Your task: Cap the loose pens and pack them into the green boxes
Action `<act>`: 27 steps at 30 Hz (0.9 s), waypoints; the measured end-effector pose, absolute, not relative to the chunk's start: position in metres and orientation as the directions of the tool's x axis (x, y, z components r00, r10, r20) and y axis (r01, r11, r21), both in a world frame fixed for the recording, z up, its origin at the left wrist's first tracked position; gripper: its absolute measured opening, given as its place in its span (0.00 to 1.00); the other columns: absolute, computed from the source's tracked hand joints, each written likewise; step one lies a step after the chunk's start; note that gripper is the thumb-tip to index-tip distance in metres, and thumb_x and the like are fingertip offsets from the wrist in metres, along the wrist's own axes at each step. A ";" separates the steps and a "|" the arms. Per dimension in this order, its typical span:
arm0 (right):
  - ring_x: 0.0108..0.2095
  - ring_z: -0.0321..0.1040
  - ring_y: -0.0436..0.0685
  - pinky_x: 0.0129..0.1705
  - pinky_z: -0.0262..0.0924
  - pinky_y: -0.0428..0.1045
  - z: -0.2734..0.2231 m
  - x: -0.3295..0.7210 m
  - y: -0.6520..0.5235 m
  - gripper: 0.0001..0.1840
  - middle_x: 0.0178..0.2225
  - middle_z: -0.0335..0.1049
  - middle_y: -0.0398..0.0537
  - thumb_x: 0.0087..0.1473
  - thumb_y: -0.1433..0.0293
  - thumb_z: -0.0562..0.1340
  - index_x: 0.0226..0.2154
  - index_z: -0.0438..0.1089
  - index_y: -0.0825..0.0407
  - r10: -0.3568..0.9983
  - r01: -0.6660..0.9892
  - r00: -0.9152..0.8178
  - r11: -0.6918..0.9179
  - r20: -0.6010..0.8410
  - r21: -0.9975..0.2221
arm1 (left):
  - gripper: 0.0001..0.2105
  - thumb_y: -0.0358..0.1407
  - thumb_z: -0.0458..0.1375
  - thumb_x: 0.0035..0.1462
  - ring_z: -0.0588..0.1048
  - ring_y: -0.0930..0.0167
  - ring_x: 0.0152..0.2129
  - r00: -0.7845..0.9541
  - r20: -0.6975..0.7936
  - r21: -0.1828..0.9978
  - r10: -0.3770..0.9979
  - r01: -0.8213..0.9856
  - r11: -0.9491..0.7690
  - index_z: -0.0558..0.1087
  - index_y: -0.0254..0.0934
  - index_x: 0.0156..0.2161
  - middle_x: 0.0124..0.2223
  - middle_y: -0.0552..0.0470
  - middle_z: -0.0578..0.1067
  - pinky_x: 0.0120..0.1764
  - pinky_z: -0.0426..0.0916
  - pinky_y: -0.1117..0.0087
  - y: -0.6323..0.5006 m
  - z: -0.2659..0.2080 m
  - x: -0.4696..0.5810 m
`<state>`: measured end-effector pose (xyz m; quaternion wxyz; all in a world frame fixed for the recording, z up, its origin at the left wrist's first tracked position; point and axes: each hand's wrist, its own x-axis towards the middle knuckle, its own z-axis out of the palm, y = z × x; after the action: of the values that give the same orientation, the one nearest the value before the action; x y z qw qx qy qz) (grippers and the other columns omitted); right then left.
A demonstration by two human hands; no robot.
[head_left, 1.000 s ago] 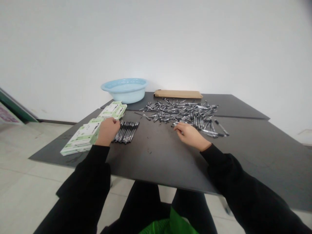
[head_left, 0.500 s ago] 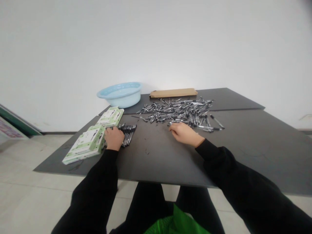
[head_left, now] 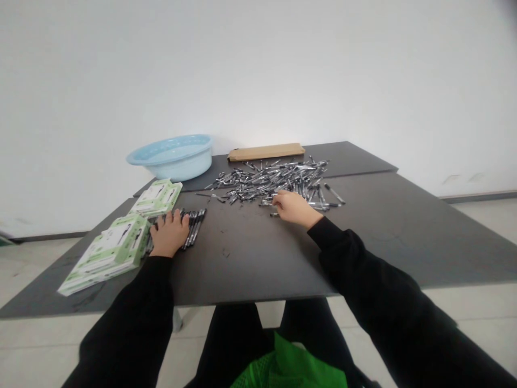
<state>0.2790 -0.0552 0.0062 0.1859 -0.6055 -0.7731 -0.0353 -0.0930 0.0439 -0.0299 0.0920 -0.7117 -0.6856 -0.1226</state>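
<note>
My left hand [head_left: 170, 236] lies with spread fingers over a row of pens [head_left: 196, 226], its palm covering part of them. The pens lie side by side, black and clear. At the near edge of a loose heap of pens [head_left: 278, 180], my right hand [head_left: 298, 209] has its fingers pinched together. One pen's dark end [head_left: 274, 214] sticks out to the left under these fingers; the rest of it is hidden. Close to the left hand lies a front stack of green-and-white pen boxes [head_left: 107, 248], with another stack of boxes [head_left: 157, 196] behind.
A light blue basin [head_left: 173, 159] stands at the back left of the dark grey table [head_left: 242, 269]. A long flat brown cardboard piece [head_left: 266, 152] lies behind the heap, near the white wall [head_left: 258, 70]. A seam crosses the tabletop.
The view has shifted, moving the table things leftward in the picture. My left hand's fingers have spread out over the row. My right hand stays by the heap, a pen end now showing beneath it.
</note>
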 end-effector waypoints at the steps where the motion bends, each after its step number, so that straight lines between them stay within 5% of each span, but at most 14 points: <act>1: 0.40 0.71 0.60 0.42 0.58 0.51 0.007 0.282 -0.055 0.13 0.41 0.74 0.55 0.53 0.78 0.57 0.36 0.77 0.54 0.928 0.954 -0.185 0.248 0.324 -0.166 | 0.31 0.46 0.40 0.66 0.56 0.41 0.63 0.017 0.339 0.040 0.941 0.999 -0.033 0.60 0.28 0.66 0.66 0.27 0.61 0.59 0.52 0.37 0.042 -0.029 -0.092; 7: 0.42 0.70 0.63 0.45 0.59 0.54 0.012 0.292 -0.057 0.12 0.42 0.71 0.57 0.47 0.78 0.60 0.32 0.78 0.54 0.974 0.978 -0.118 0.148 0.195 -0.149 | 0.27 0.41 0.44 0.65 0.55 0.45 0.64 0.040 0.545 0.073 0.837 0.993 -0.095 0.62 0.26 0.63 0.65 0.27 0.61 0.60 0.53 0.43 0.028 -0.009 -0.071; 12: 0.48 0.68 0.66 0.48 0.57 0.56 0.014 0.285 -0.063 0.11 0.46 0.70 0.61 0.49 0.76 0.61 0.33 0.79 0.56 0.987 0.986 -0.146 0.151 0.072 -0.070 | 0.18 0.36 0.50 0.60 0.60 0.53 0.63 0.313 0.514 0.072 0.798 0.912 -0.404 0.73 0.35 0.52 0.62 0.36 0.65 0.59 0.59 0.51 0.028 0.017 -0.009; 16: 0.50 0.67 0.65 0.51 0.53 0.55 0.010 0.279 -0.063 0.12 0.48 0.70 0.60 0.53 0.75 0.58 0.35 0.78 0.55 0.982 0.980 -0.186 0.188 0.027 -0.060 | 0.14 0.33 0.50 0.60 0.70 0.61 0.53 0.579 0.444 0.188 0.683 0.686 -0.703 0.75 0.36 0.47 0.53 0.42 0.73 0.56 0.63 0.60 0.021 0.025 0.062; 21: 0.47 0.69 0.61 0.49 0.49 0.54 0.010 0.280 -0.060 0.14 0.44 0.76 0.56 0.60 0.75 0.53 0.42 0.73 0.54 0.963 0.957 -0.248 0.260 0.101 -0.131 | 0.12 0.40 0.50 0.64 0.76 0.64 0.43 0.749 0.272 0.363 0.604 0.501 -0.785 0.73 0.38 0.45 0.45 0.46 0.78 0.47 0.67 0.65 0.006 0.010 0.110; 27: 0.46 0.69 0.57 0.48 0.45 0.52 0.014 0.276 -0.061 0.11 0.41 0.77 0.50 0.63 0.74 0.54 0.38 0.73 0.52 0.904 0.886 -0.305 0.385 0.300 -0.259 | 0.15 0.41 0.46 0.66 0.73 0.69 0.28 0.834 0.145 0.546 0.533 0.382 -0.746 0.70 0.38 0.33 0.28 0.54 0.74 0.37 0.64 0.69 0.010 0.002 0.094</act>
<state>0.2757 -0.0614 0.0140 0.2011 -0.5542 -0.8074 0.0223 0.0940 0.0104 0.0016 -0.2561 -0.9226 -0.2479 -0.1472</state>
